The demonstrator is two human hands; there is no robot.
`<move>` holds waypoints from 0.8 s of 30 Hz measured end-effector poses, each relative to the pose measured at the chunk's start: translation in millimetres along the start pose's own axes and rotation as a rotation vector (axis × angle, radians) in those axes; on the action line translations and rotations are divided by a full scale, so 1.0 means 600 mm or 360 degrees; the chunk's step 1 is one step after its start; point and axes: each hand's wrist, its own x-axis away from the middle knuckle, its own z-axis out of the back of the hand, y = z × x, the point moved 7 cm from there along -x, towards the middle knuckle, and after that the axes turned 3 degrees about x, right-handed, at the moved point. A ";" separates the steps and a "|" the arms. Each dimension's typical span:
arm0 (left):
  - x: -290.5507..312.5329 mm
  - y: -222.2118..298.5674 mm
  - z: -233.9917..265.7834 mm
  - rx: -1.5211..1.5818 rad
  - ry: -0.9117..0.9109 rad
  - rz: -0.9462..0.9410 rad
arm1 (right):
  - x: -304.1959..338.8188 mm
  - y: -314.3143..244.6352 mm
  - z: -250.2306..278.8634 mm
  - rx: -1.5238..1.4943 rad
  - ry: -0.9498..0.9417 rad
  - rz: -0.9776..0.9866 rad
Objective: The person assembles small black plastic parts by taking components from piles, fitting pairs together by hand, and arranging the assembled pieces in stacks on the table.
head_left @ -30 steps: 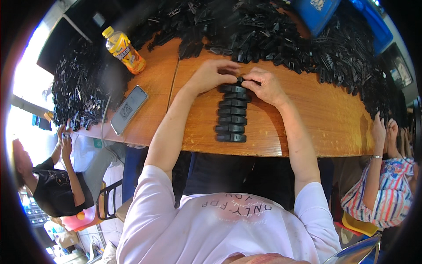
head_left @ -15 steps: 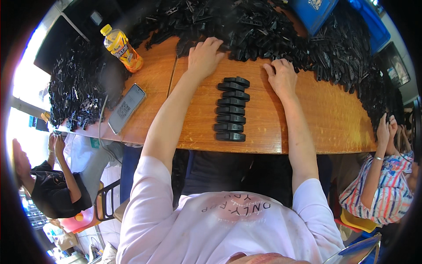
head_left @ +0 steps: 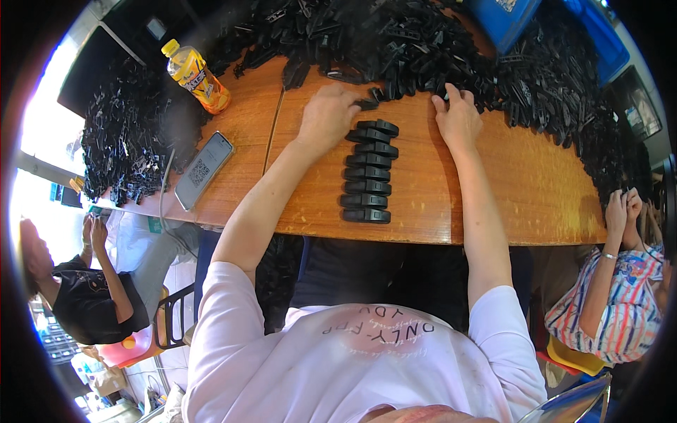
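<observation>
A column of several long, rounded black plastic pieces [head_left: 367, 173] lies on the wooden table in front of me, stacked edge to edge. Just beyond its upper left end, my left hand [head_left: 326, 118] has its fingers bent together at a small black plastic piece [head_left: 368, 104], which appears to be pinched at the fingertips. My right hand [head_left: 458, 121] rests at the near edge of a large heap of black plastic parts [head_left: 416, 49]. Its thumb and fingers curl inward around something too small to make out.
An orange drink bottle [head_left: 197, 77] and a phone [head_left: 204, 171] with a cable beside it lie to the left, near another black heap [head_left: 120, 134]. Blue bins [head_left: 504, 21] stand at the back right. Co-workers sit left [head_left: 92, 289] and right [head_left: 606, 296].
My left hand has drawn back from the heap toward me, with a black piece at its fingertips. The right hand has shifted slightly, its fingers still by the heap.
</observation>
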 end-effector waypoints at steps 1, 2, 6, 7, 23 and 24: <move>0.000 0.011 -0.003 0.0106 -0.0020 -0.0050 | -0.002 -0.001 -0.006 0.0035 -0.0072 0.0026; -0.002 0.023 -0.007 0.0214 -0.0040 -0.0101 | -0.003 -0.002 -0.012 0.0072 -0.0144 0.0052; -0.021 0.033 -0.028 0.0460 -0.0178 0.0066 | -0.006 0.015 -0.020 -0.0002 -0.0133 0.0028; -0.021 0.031 -0.034 0.0580 -0.0180 0.0167 | -0.004 0.017 -0.015 0.0024 -0.0082 0.0067; -0.019 0.013 -0.037 0.1015 -0.0400 0.0380 | 0.009 0.025 0.044 -0.0018 -0.0218 0.0276; -0.017 0.011 -0.039 0.1012 -0.0403 0.0385 | 0.009 0.018 0.047 -0.0022 -0.0222 0.0275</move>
